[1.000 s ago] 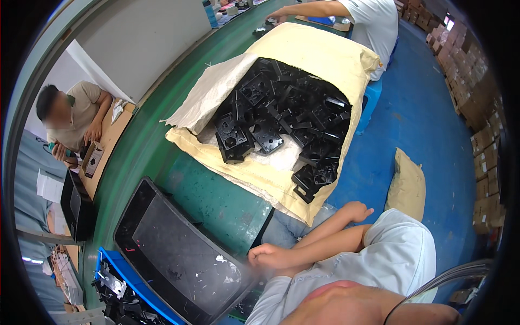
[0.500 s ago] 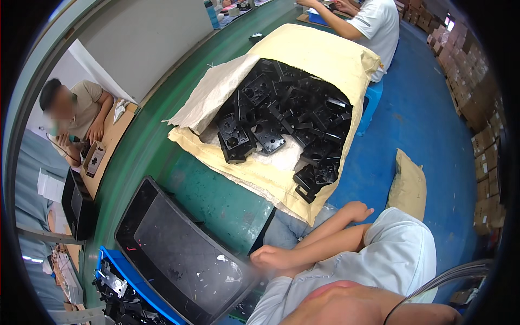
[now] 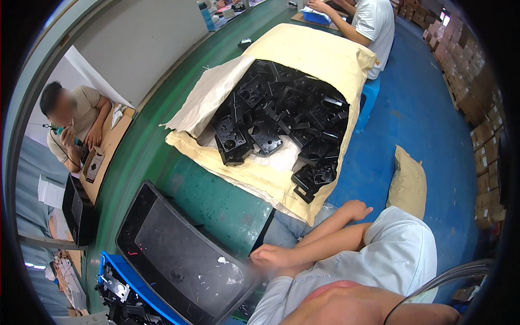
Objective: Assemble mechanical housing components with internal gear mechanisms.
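My forearms cross in front of my body. My left hand (image 3: 355,210), its fingers curled, lies beyond my right forearm near the sack's lower right corner. Loosely closed, my right hand (image 3: 270,255) rests by my left arm, close to the right end of a black tray (image 3: 184,254). Its fingertips are partly hidden; nothing shows in either hand. In front of me an open pale-yellow woven sack (image 3: 309,46) lies on the green table (image 3: 225,208), with many black moulded plastic parts (image 3: 265,138) heaped in its opening.
A blue bin (image 3: 138,290) of black parts sits beside the tray. At the left a co-worker (image 3: 86,116) sits at a bench with a green-and-black tool; another (image 3: 374,27) works at the far end. A filled sack (image 3: 406,179) lies on the blue floor, with stacked cartons (image 3: 485,146) beyond.
My hands stay where they were. The view has shifted slightly. The left co-worker's hand with the tool has moved a little, and the far co-worker's arms have shifted.
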`<state>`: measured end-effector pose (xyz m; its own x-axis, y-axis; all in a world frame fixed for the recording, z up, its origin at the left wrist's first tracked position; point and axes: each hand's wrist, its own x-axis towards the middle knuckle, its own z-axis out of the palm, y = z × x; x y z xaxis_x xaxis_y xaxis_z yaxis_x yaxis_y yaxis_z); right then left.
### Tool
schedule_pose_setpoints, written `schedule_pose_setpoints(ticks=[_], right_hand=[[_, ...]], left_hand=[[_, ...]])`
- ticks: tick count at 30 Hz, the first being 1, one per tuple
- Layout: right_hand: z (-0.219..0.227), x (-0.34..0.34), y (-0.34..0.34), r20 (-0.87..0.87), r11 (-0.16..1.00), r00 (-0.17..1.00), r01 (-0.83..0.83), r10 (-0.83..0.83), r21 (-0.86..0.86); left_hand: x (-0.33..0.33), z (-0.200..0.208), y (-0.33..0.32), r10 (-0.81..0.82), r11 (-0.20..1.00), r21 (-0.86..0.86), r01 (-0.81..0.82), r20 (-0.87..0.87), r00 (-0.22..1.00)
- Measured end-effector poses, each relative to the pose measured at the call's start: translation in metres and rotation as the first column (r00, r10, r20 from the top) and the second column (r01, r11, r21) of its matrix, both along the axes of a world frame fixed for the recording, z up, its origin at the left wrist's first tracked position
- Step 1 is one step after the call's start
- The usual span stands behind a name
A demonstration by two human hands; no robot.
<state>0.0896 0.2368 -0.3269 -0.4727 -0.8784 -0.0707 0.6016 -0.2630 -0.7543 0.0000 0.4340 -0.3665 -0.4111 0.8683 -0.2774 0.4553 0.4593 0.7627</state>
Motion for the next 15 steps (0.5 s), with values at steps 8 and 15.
schedule_pose_setpoints(ticks=[8,15], right_hand=[[-0.007,0.001,-0.001,0.079,0.999,0.995,-0.053,0.053,-0.003],[0.01,-0.006,0.004,0.047,0.993,0.999,-0.023,0.018,0.114]], left_hand=[[-0.001,0.005,-0.001,0.01,1.0,-0.024,-0.009,0.003,1.0],[-0.001,0.006,-0.001,-0.008,0.999,-0.045,0.008,0.001,1.0]])
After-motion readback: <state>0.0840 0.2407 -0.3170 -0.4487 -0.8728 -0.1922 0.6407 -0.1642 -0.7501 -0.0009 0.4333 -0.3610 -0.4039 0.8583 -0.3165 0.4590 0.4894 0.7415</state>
